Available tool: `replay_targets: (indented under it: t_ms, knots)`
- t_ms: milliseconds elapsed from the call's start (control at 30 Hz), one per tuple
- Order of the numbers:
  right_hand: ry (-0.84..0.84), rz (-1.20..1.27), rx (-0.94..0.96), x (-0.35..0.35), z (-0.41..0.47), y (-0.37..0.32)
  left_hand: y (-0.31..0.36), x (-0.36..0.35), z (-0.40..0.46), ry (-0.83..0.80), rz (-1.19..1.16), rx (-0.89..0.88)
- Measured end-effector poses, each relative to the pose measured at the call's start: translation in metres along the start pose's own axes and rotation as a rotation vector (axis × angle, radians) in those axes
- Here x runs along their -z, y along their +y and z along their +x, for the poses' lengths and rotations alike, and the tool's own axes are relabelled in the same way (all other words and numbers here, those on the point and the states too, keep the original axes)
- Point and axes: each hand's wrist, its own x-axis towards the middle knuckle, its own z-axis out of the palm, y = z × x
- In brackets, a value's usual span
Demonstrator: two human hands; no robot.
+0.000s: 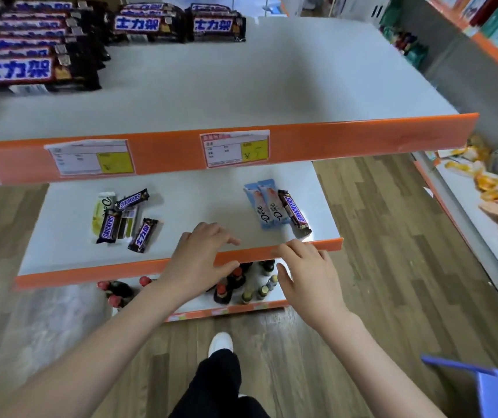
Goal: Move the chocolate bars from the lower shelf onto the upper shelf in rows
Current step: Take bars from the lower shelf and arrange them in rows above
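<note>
Both hands hovered empty with fingers spread, the left hand [199, 254] over the lower shelf [70, 254] and the right hand [305, 267] at its orange lip, so each grip would best take one nearby Snickers bar [142, 235] flat, then lay it squarely on the upper shelf [241, 86].

upper shelf [271, 86] right bare, packs [30, 55] left

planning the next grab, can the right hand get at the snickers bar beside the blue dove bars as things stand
Probably yes: the right hand is empty at the shelf's front edge, and the Snickers bar lies uncovered just beyond it, near that edge.
</note>
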Motion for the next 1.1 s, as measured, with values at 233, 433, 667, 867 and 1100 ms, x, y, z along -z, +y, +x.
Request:
replay_targets:
  t_ms: [233,433,667,867,1100]
  knots:
    - [0.004,-0.044,0.012,-0.066,0.024,0.029,-0.029,-0.057,0.042,0.002,0.025,-0.060]
    - [0.053,0.032,-0.054,-0.112,0.050,0.068,-0.045,-0.107,0.085,0.048,0.125,-0.129]
    - [-0.053,-0.055,-0.157,-0.150,0.087,0.098,-0.042,-0.150,0.144,0.097,0.191,-0.058]
    - [0.029,-0.203,-0.206,-0.167,0.105,0.089,-0.051,-0.165,0.167,0.067,0.238,-0.092]
    - [0.111,-0.266,-0.240,-0.167,0.105,0.071,-0.065,-0.159,0.156,0.129,0.223,-0.116]
